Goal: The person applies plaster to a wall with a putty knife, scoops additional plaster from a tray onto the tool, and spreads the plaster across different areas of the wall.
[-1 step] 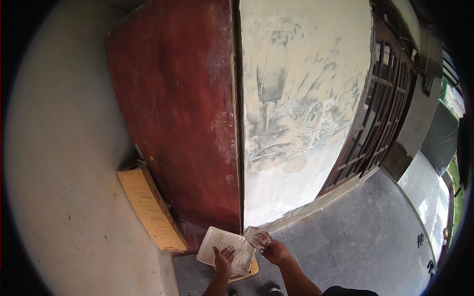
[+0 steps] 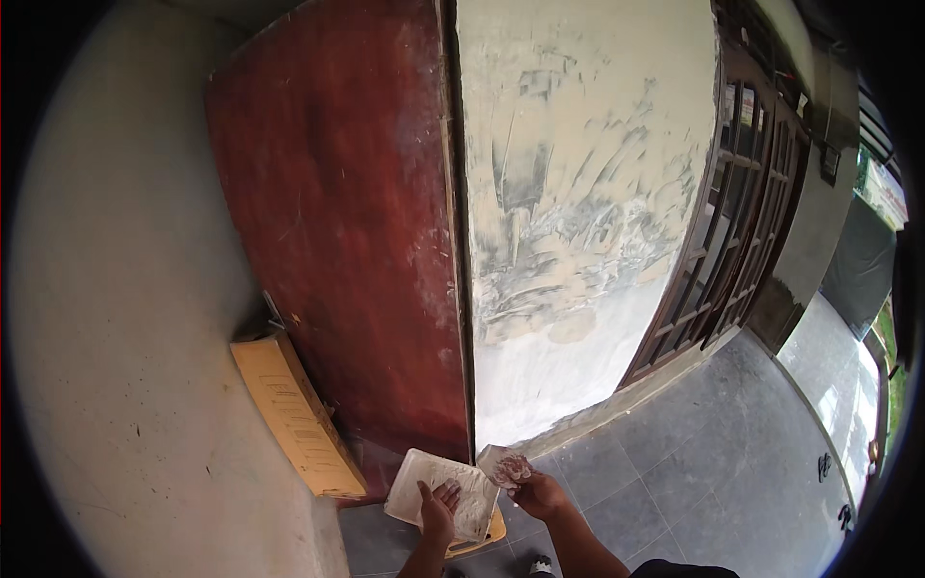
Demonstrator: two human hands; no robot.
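Low in the view is a pale, shallow rectangular tray (image 2: 409,482), its surface coated with whitish putty. My left hand (image 2: 438,508) lies over the tray with fingers stretched out and the thumb apart, holding nothing; whether it touches the putty I cannot tell. At the tray's right corner, my right hand (image 2: 536,493) grips a flat, pale putty scraper (image 2: 493,460). Whitish and reddish-brown smears cover the area where fingers and scraper meet. Just beyond rises the wall (image 2: 588,193), patchy cream and grey above and whiter towards its foot.
Left of the wall stands a dark red panel (image 2: 337,222), with a long cardboard box (image 2: 299,414) leaning by its foot. Part of a yellow object (image 2: 496,527) shows under the tray. Brown-framed windows (image 2: 737,212) are on the right, above grey floor tiles (image 2: 694,443). Dark footwear (image 2: 824,468) lies far right.
The view has shifted very slightly, so the wall and red panel sit a little further left. Both hands, the tray and the scraper keep nearly the same places.
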